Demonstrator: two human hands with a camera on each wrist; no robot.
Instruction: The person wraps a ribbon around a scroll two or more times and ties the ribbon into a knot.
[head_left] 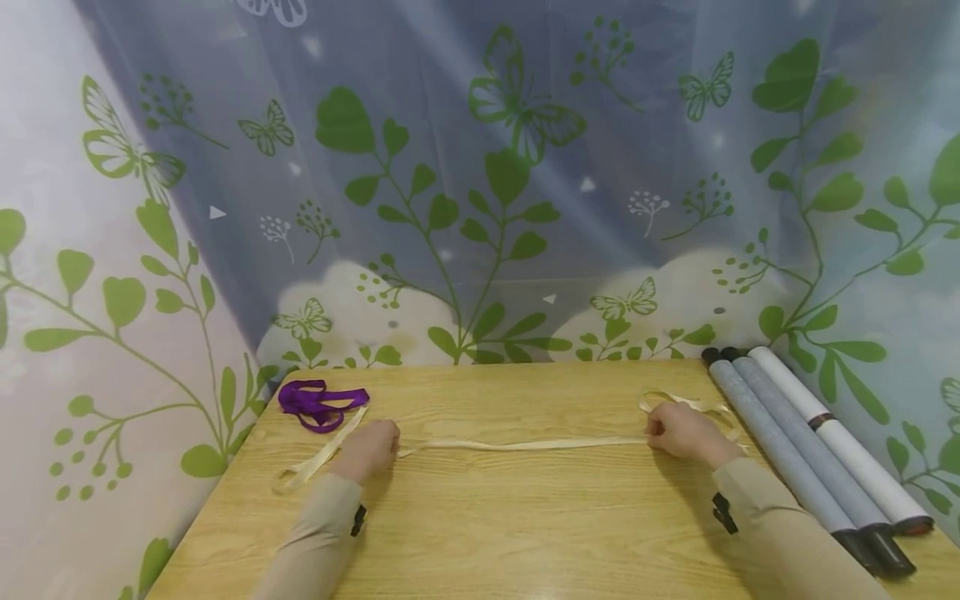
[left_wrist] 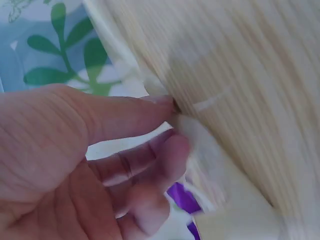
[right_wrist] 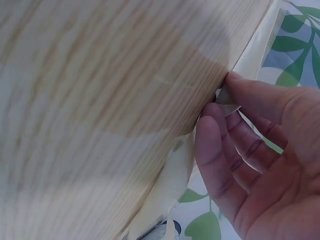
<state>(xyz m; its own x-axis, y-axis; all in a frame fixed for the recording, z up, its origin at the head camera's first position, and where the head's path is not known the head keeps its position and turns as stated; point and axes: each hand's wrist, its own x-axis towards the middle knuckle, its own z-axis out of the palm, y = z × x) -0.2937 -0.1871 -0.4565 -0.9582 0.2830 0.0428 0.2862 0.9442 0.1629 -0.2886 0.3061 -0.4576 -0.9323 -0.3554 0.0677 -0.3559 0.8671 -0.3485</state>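
A cream ribbon (head_left: pixel 517 447) runs nearly straight across the table between the two hands. My left hand (head_left: pixel 367 452) pinches it between thumb and fingers at the left. The left wrist view shows the thumb and fingertips of the hand (left_wrist: pixel 110 145) meeting at the ribbon (left_wrist: pixel 225 172). At the other end my right hand (head_left: pixel 684 431) pinches the ribbon, and in the right wrist view the ribbon (right_wrist: pixel 172 175) passes by its fingertips. Beyond each hand a loose tail of it lies on the wood, looped on the right.
A bunched purple ribbon (head_left: pixel 318 406) lies at the table's back left corner. Along the right edge are two grey rolls with black ends (head_left: pixel 780 450) and a white roll (head_left: pixel 843 442). Behind the wooden table (head_left: pixel 510 525) hangs a leaf-and-butterfly printed curtain (head_left: pixel 450 250).
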